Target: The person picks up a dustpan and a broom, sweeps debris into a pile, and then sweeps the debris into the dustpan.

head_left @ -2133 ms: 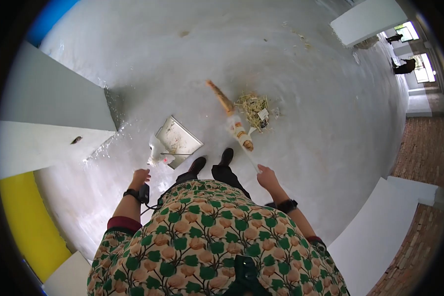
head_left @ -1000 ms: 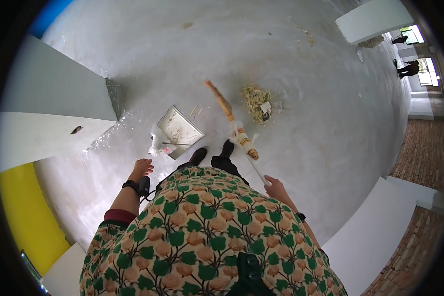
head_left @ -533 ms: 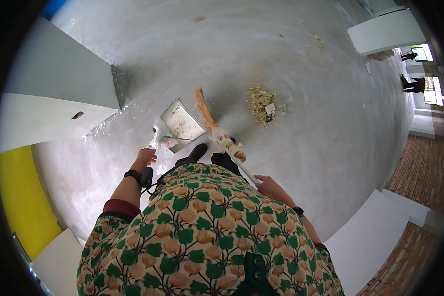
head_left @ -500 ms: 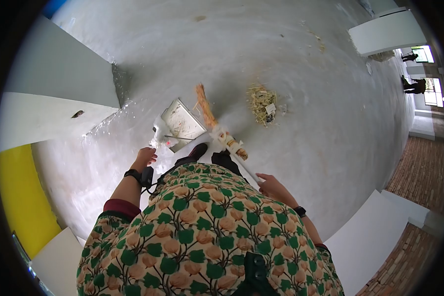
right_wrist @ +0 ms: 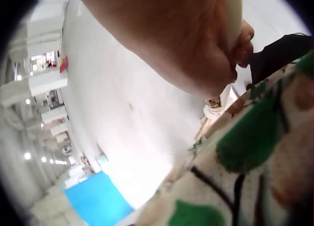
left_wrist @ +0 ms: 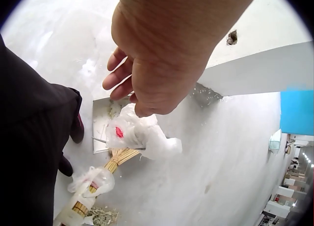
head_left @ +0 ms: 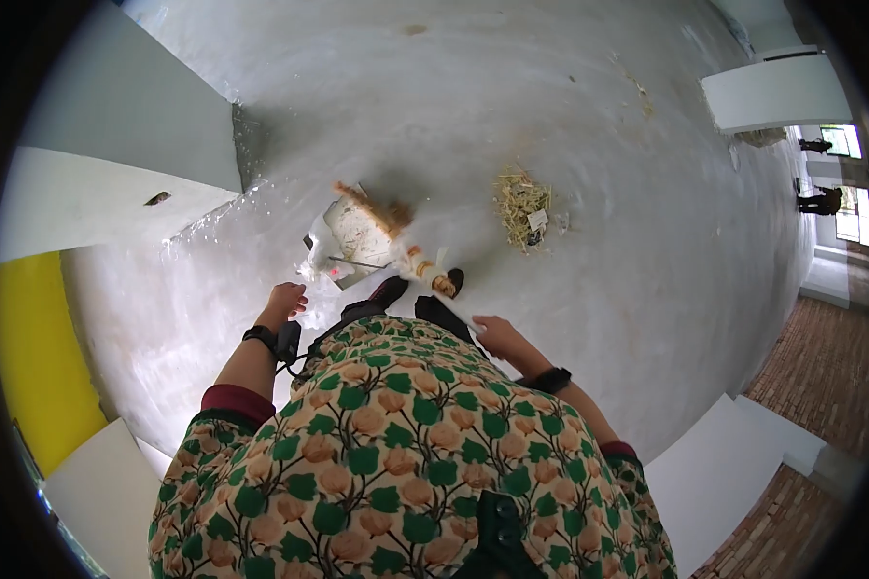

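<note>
My right hand (head_left: 505, 340) grips the white handle of a straw broom (head_left: 425, 270), and its fingers curl round that handle in the right wrist view. The bristles, blurred, overlap the right part of a white dustpan (head_left: 343, 220) on the floor. Bits of straw and debris lie in the pan. My left hand (left_wrist: 152, 74) hangs with loosely bent fingers and nothing in them. Beyond it, a white plastic bag (left_wrist: 142, 132) with a red mark lies over the dustpan's side, and a thin dark rod crosses the pan.
A heap of straw (head_left: 521, 207) with a pale scrap lies on the floor right of the broom. A grey-white pillar (head_left: 126, 183) stands at left, with a yellow panel (head_left: 43, 357) below. Two people (head_left: 821, 201) are far off at right.
The broom has swung left from beside the straw heap to the dustpan, and my right hand has moved left with it. My left hand has stayed nearly in place.
</note>
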A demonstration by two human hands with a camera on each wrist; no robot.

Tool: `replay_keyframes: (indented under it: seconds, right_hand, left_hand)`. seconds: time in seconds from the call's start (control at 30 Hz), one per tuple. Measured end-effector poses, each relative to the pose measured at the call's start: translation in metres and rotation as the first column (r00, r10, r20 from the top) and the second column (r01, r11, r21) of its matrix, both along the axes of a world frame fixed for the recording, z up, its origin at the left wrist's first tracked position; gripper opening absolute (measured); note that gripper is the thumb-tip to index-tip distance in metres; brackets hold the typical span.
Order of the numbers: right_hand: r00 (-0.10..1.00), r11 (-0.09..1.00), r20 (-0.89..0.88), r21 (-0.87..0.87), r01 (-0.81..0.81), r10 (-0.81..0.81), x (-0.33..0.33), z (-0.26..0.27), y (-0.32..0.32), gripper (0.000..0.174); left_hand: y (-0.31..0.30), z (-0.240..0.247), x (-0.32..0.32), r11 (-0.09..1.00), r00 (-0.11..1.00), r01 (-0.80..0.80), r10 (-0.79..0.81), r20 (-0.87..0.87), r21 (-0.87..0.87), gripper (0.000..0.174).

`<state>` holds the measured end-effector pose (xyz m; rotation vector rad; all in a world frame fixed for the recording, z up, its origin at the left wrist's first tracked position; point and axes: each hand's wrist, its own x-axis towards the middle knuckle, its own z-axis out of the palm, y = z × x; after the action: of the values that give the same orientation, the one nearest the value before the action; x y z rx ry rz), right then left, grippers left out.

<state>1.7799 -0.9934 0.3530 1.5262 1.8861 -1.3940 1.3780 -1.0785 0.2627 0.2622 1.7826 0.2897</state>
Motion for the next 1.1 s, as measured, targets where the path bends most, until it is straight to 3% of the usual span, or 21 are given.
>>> replay_keyframes:
  seconds: [0.03, 0.13, 0.2, 0.27, 0.37, 0.47, 0.53, 0.57, 0.6, 0.67, 0.83, 0.9, 1.0, 1.1]
  right_hand:
    - [0.972, 0.929, 0.04, -0.287, 0.232, -0.23, 0.002, 0.02, -0.001, 0.038]
    - [0.958, 0.917, 0.031, -0.282, 0.282, -0.286, 0.021, 0.042, -0.012, 0.043]
    - [0.967, 0.932, 0.089, -0.259, 0.254, -0.239, 0.022, 0.046, -0.01, 0.041]
    - [0.996, 0.992, -0.035, 0.094, 0.079, -0.076, 0.024, 0.031, -0.01, 0.04]
    - [0.999, 0.996, 0.024, 0.084, 0.033, -0.035, 0.0, 0.014, 0.007, 0.039]
    - [0.997, 0.997, 0.049, -0.055, 0.055, -0.052, -0.023, 0.021, 0.004, 0.039]
    - [0.997, 0.997, -0.028, -0.019, 0.077, -0.077, -0.007, 0.011, -0.008, 0.039]
    - [0.983, 0.974, -0.034, -0.141, 0.175, -0.181, 0.0, 0.017, -0.009, 0.039]
    - [0.959, 0.927, -0.024, -0.261, 0.268, -0.283, 0.007, 0.023, -0.012, 0.04]
    - [0.958, 0.929, -0.002, -0.246, 0.277, -0.286, 0.022, 0.036, -0.021, 0.04]
    - [0.914, 0.879, 0.073, -0.254, 0.403, -0.398, 0.036, 0.09, -0.029, 0.04]
    - [0.833, 0.77, 0.173, -0.318, 0.553, -0.526, 0.042, 0.109, -0.031, 0.04]
    - [0.764, 0.687, 0.241, -0.336, 0.644, -0.598, 0.058, 0.122, -0.041, 0.039]
    - [0.758, 0.662, 0.27, -0.372, 0.651, -0.594, 0.072, 0.124, -0.049, 0.039]
  left_hand:
    - [-0.001, 0.0, 0.0, 1.0, 1.0, -0.003, 0.002, -0.007, -0.008, 0.022]
    - [-0.007, 0.0, 0.003, 1.0, 1.0, -0.02, 0.02, 0.008, -0.021, 0.022]
    - [-0.01, -0.002, 0.006, 0.999, 0.999, -0.033, 0.033, 0.01, -0.023, 0.022]
    - [-0.011, -0.006, 0.006, 0.999, 0.999, -0.037, 0.038, 0.009, -0.022, 0.022]
    - [-0.005, -0.014, 0.005, 0.998, 0.998, 0.034, -0.03, 0.06, -0.054, 0.023]
    - [0.009, -0.025, 0.001, 0.99, 0.986, 0.141, -0.14, -0.087, 0.006, 0.027]
    - [0.02, -0.024, 0.0, 0.882, 0.804, 0.47, -0.41, -0.432, 0.038, 0.03]
    - [0.026, -0.019, 0.001, 0.892, 0.802, 0.451, -0.392, -0.45, 0.025, 0.033]
    - [0.028, -0.034, -0.003, 0.846, 0.744, 0.532, -0.45, -0.495, 0.031, 0.037]
    - [0.039, -0.015, 0.005, 0.89, 0.78, 0.455, -0.382, -0.495, 0.03, 0.043]
    - [0.058, -0.028, 0.007, 0.83, 0.744, 0.556, -0.517, -0.423, -0.037, 0.052]
    - [0.063, -0.031, 0.009, 0.818, 0.74, 0.575, -0.535, -0.407, -0.03, 0.053]
    - [0.07, -0.027, 0.01, 0.815, 0.754, 0.578, -0.556, -0.35, -0.049, 0.054]
    - [0.071, -0.023, 0.007, 0.738, 0.677, 0.671, -0.649, -0.347, -0.072, 0.053]
